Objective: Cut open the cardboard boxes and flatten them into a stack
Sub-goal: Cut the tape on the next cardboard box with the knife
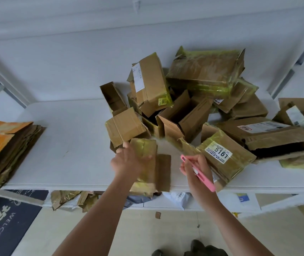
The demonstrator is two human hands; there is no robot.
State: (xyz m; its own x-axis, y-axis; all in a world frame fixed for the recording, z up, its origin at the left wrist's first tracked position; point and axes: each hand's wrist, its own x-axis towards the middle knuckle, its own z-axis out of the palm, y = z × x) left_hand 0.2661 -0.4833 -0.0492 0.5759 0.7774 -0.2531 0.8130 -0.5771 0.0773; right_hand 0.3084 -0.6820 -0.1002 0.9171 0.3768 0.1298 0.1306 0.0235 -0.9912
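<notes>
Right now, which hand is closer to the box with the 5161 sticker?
The right hand. It holds the pink cutter right beside the near left side of the box with the 5161 sticker. The left hand is farther left, gripping a taped box.

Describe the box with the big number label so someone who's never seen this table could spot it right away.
Start at the white table and the heap of cardboard boxes on its right half. At the heap's near edge, just right of the right hand holding the pink cutter, lies the yellow-taped box. Only its white label reads 5161 in bold digits.
</notes>
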